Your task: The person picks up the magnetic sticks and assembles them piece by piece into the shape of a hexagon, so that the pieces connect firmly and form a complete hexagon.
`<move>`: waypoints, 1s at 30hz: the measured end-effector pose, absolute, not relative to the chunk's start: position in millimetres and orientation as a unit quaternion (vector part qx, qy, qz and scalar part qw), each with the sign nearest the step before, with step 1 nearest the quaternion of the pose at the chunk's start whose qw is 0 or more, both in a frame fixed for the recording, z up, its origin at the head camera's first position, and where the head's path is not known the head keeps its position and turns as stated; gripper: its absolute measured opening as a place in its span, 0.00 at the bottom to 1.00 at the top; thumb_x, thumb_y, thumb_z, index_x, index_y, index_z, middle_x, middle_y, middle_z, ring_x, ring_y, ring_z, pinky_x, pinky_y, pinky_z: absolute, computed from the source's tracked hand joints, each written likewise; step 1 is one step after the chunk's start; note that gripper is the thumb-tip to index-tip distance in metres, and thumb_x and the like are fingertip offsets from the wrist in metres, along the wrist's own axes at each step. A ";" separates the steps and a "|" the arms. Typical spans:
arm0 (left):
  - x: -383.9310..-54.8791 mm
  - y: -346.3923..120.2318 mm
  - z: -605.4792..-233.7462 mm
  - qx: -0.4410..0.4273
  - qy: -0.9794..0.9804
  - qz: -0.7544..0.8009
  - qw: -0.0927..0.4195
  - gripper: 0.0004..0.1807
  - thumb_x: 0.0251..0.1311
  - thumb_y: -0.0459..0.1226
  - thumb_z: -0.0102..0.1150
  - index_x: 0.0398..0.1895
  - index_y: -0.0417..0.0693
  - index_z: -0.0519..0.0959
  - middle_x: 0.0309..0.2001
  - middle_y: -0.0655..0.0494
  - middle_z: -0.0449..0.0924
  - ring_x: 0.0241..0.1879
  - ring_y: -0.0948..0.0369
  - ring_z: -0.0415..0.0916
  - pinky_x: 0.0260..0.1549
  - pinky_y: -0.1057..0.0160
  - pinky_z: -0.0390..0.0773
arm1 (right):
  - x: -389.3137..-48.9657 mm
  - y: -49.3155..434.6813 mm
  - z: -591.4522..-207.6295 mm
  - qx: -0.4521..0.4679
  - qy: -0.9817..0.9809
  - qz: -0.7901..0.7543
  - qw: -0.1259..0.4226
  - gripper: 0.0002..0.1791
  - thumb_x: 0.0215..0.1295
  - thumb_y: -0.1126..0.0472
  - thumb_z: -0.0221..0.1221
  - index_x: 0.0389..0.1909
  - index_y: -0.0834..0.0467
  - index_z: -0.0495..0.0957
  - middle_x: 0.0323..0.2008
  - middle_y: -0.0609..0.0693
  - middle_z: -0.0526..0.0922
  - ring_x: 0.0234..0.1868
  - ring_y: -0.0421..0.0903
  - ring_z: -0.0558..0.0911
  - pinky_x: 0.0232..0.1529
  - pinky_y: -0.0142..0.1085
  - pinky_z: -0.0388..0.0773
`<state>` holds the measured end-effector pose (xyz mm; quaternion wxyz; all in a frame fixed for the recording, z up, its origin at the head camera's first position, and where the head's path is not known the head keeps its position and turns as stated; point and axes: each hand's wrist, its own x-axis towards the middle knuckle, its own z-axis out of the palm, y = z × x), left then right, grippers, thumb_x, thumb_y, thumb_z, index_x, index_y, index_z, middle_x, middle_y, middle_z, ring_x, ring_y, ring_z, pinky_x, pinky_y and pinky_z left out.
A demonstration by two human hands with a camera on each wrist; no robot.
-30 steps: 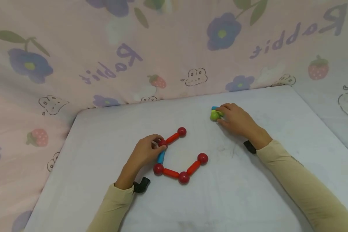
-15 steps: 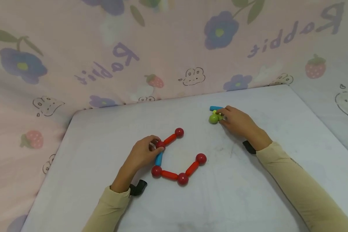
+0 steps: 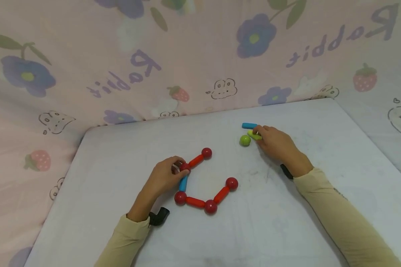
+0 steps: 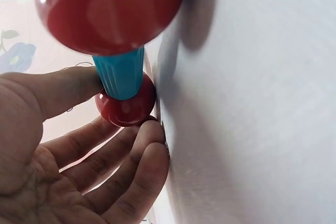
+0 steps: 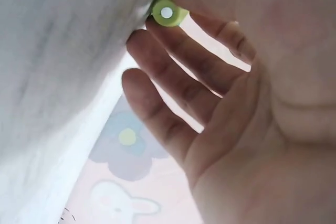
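In the head view, my left hand grips a red ball between thumb and fingers, at the upper left bend of a chain of red balls and magnetic rods. From that ball a blue rod runs to the lower left ball, and a red rod to the top ball. My right hand pinches a yellow-green magnetic rod; its round end with a silvery centre faces the right wrist view. A green ball sits just left of that rod.
A loose blue rod lies just beyond my right fingers. The chain's lower side has two more red rods, a bottom ball and an end ball. A patterned cloth rises behind the white table.
The yellow-green rod has come away from the green ball, and the ball has shifted nearer. More of the blue rod beside my right hand shows. My left hand keeps its grip.
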<state>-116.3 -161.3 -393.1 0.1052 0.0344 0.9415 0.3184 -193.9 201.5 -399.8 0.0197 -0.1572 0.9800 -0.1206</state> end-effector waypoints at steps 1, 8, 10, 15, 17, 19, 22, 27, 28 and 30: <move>-116.5 -161.6 -393.1 0.034 0.942 0.318 0.104 0.19 0.61 0.45 0.67 0.54 0.51 0.79 0.40 0.53 0.81 0.38 0.59 0.75 0.34 0.64 0.77 | -192.7 201.0 -399.4 -0.155 0.980 -0.122 0.022 0.16 0.71 0.64 0.54 0.57 0.58 0.71 0.51 0.61 0.81 0.51 0.59 0.82 0.48 0.54 0.79; -117.7 -162.1 -392.4 0.037 0.941 0.319 0.102 0.19 0.61 0.45 0.67 0.53 0.51 0.79 0.39 0.53 0.81 0.38 0.59 0.75 0.33 0.64 0.76 | -189.7 204.7 -401.7 -0.136 0.979 -0.148 0.037 0.14 0.69 0.62 0.54 0.54 0.60 0.73 0.49 0.60 0.82 0.50 0.57 0.80 0.50 0.54 0.77; -117.6 -162.1 -392.6 0.037 0.942 0.318 0.102 0.19 0.61 0.44 0.67 0.53 0.51 0.80 0.39 0.53 0.81 0.38 0.59 0.75 0.33 0.65 0.76 | -189.0 205.2 -401.6 -0.135 0.978 -0.153 0.035 0.13 0.70 0.61 0.55 0.53 0.59 0.73 0.49 0.60 0.82 0.49 0.56 0.80 0.49 0.54 0.77; -116.8 -161.3 -393.1 0.035 0.940 0.322 0.105 0.19 0.61 0.44 0.67 0.53 0.50 0.79 0.39 0.53 0.81 0.37 0.59 0.75 0.33 0.65 0.76 | -187.4 206.8 -401.1 -0.136 0.978 -0.155 0.029 0.14 0.71 0.61 0.58 0.54 0.60 0.73 0.49 0.60 0.83 0.50 0.57 0.81 0.48 0.54 0.78; -116.3 -161.0 -392.5 0.036 0.940 0.323 0.106 0.19 0.61 0.44 0.67 0.53 0.50 0.79 0.40 0.53 0.81 0.37 0.59 0.75 0.33 0.65 0.76 | -186.4 207.6 -400.6 -0.132 0.978 -0.157 0.025 0.16 0.71 0.61 0.58 0.56 0.60 0.72 0.50 0.61 0.82 0.51 0.57 0.82 0.48 0.54 0.78; -115.8 -160.8 -392.3 0.036 0.940 0.324 0.105 0.19 0.61 0.44 0.67 0.54 0.50 0.79 0.40 0.53 0.81 0.37 0.59 0.75 0.33 0.65 0.76 | -185.7 208.1 -399.9 -0.126 0.979 -0.160 0.018 0.18 0.71 0.61 0.57 0.59 0.60 0.71 0.52 0.61 0.82 0.51 0.58 0.82 0.49 0.54 0.78; -115.3 -160.7 -392.2 0.037 0.940 0.323 0.103 0.19 0.62 0.44 0.67 0.54 0.50 0.79 0.41 0.53 0.81 0.37 0.59 0.75 0.33 0.65 0.76 | -185.4 208.1 -398.9 -0.113 0.979 -0.168 0.004 0.20 0.72 0.61 0.56 0.62 0.60 0.70 0.54 0.61 0.80 0.50 0.57 0.82 0.47 0.54 0.79; -114.8 -160.4 -392.5 0.038 0.941 0.322 0.100 0.18 0.62 0.44 0.67 0.53 0.49 0.80 0.41 0.52 0.82 0.37 0.59 0.75 0.33 0.64 0.77 | -185.1 207.4 -397.4 -0.092 0.976 -0.197 -0.026 0.21 0.72 0.61 0.54 0.63 0.61 0.69 0.55 0.60 0.78 0.46 0.55 0.81 0.43 0.51 0.78; -114.7 -160.3 -392.4 0.037 0.941 0.322 0.100 0.18 0.62 0.44 0.67 0.53 0.49 0.80 0.41 0.52 0.82 0.37 0.59 0.75 0.33 0.64 0.77 | -184.9 207.3 -397.3 -0.089 0.974 -0.204 -0.032 0.21 0.72 0.61 0.54 0.63 0.61 0.69 0.55 0.60 0.77 0.46 0.54 0.81 0.43 0.51 0.78; -114.5 -160.1 -391.9 0.037 0.941 0.321 0.101 0.18 0.62 0.44 0.67 0.53 0.49 0.80 0.41 0.52 0.82 0.37 0.59 0.75 0.33 0.64 0.77 | -184.8 207.3 -397.5 -0.085 0.972 -0.216 -0.046 0.21 0.72 0.61 0.54 0.63 0.61 0.70 0.56 0.60 0.77 0.46 0.54 0.81 0.42 0.50 0.78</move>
